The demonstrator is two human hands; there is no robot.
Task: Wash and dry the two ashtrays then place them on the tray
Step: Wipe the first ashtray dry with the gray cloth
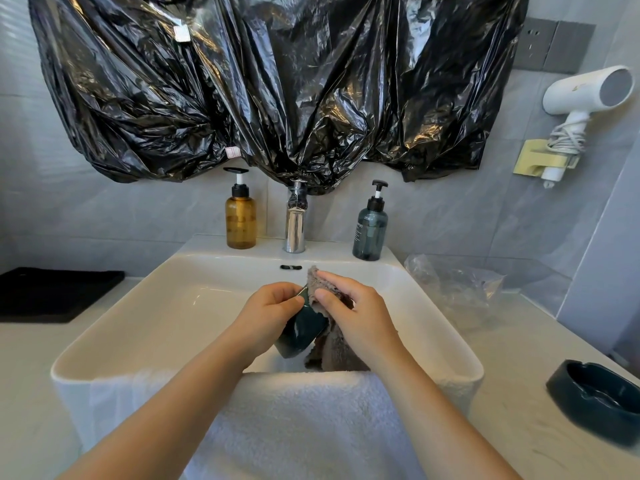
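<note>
Over the white sink (145, 317), my left hand (268, 315) grips a dark teal ashtray (303, 332), tilted on its edge. My right hand (353, 313) holds a grey-brown cloth (329, 351) pressed against the ashtray's inner side. The cloth hangs down below the ashtray. A second dark teal ashtray (599, 398) sits upright on the counter at the right. A black tray (52, 292) lies on the counter at the far left.
A white towel (304, 420) drapes over the sink's front rim. Behind the basin stand a chrome tap (295, 226), an amber pump bottle (240, 216) and a grey-blue pump bottle (370, 230). A clear plastic bag (453, 289) lies right of the sink.
</note>
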